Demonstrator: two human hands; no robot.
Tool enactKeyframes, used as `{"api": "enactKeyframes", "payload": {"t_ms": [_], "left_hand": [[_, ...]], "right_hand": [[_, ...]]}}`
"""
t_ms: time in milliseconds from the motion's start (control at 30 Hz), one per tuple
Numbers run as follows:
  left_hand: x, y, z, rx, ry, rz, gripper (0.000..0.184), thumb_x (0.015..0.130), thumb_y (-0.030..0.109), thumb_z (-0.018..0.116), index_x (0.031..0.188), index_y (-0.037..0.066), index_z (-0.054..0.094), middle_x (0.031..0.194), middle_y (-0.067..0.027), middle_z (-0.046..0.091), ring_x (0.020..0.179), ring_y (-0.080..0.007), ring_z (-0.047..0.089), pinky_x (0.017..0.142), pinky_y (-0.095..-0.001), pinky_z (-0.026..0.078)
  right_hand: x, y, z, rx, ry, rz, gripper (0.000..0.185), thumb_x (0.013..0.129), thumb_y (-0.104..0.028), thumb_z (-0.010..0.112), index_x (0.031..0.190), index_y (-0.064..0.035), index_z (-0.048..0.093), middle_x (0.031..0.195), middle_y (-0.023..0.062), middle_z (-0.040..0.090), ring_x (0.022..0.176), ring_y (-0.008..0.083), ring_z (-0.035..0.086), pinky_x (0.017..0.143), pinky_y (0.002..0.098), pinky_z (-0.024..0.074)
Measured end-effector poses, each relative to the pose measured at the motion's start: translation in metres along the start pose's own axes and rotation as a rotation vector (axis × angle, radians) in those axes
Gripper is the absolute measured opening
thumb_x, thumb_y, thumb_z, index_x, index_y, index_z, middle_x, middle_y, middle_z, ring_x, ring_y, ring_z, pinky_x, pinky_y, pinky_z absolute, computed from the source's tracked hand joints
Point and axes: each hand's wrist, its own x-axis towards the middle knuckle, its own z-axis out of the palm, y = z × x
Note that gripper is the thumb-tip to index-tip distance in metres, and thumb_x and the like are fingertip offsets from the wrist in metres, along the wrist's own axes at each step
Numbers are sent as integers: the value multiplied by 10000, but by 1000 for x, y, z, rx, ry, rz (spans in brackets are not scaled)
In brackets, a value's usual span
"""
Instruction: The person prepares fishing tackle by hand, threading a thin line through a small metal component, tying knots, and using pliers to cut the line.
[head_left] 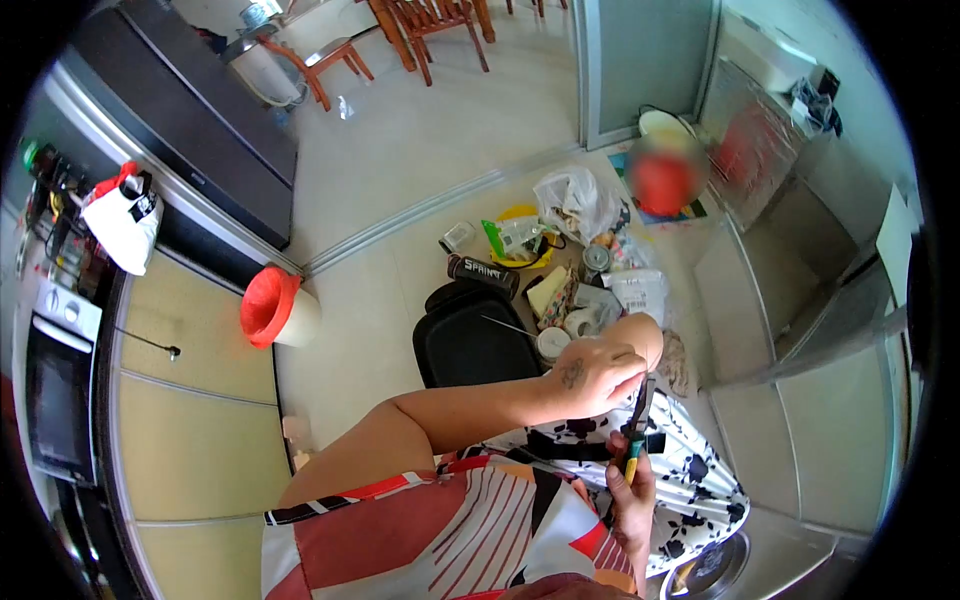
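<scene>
My right hand (632,505) holds a pair of pliers (636,450) with yellow and green handles, over the black-and-white floral cloth (695,465) on my lap. The dark jaws point away from me, toward my other hand. My left hand (600,378) is closed just beside the jaws, its fingertips pinched near a thin, light strand that is too small to make out clearly. A dark strap-like piece (570,448) lies across the cloth by the pliers. A thin rod (508,325) reaches to a white round lid (552,343) beyond my left wrist.
A black tray (470,345), a black SPRINT canister (483,272), a clear jar (458,236), plastic bags (578,203) and a can (597,260) are on the floor ahead. Left stands a bin with a red liner (268,305); a metal basin (715,570) is at lower right.
</scene>
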Motion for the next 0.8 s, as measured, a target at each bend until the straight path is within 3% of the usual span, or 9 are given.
{"api": "enactKeyframes", "payload": {"t_ms": [267,333,400,533,567,667,800], "left_hand": [[-3,-8,-4,-304,33,-207,68,804,85,637,839,27,629,697,-91,598,580,-233,577,514,-320,423],[-4,-20,-2,-417,-1,-280,91,837,88,631,890,14,636,708,-72,606,615,-126,569,546,-274,427],[-4,-27,-6,-568,-39,-389,87,863,84,612,903,9,631,732,-33,606,652,-74,542,579,-233,422],[-9,-37,-7,-885,-137,-653,118,896,120,588,931,13,622,773,42,583,689,-29,512,605,-181,409],[-11,-38,-5,-906,-119,-672,126,899,138,585,921,21,625,738,46,558,659,-28,491,573,-176,385],[-7,-38,-9,-1097,-146,-796,152,907,180,573,894,38,625,658,56,480,579,-25,415,496,-173,301],[-7,-38,-12,-1288,-163,-929,169,915,204,556,880,51,618,601,66,387,512,-28,313,442,-190,192]], "right_hand": [[-9,7,-7,-21,-38,9,398,813,17,638,1195,15,528,1194,74,554,1121,176,490,987,315,346],[-12,15,-19,-174,-83,20,390,819,-42,659,1185,10,535,1174,68,565,1067,174,517,953,306,375],[-16,4,-19,-274,-152,138,371,815,17,638,1174,-1,546,1172,67,553,1067,163,520,925,283,400],[-15,28,-20,-319,-193,-23,320,799,85,623,1106,20,561,1128,71,544,1029,141,526,912,271,405],[-16,31,-20,-342,-178,-51,290,790,55,660,1063,10,573,1107,66,541,1009,133,532,893,251,407],[-13,33,-18,-383,-83,82,290,727,-32,747,996,-25,639,1066,113,594,1040,232,539,904,313,407],[-10,25,-15,-467,-153,-42,286,721,-52,751,987,-28,650,1009,118,585,1029,242,541,882,306,417]]}}
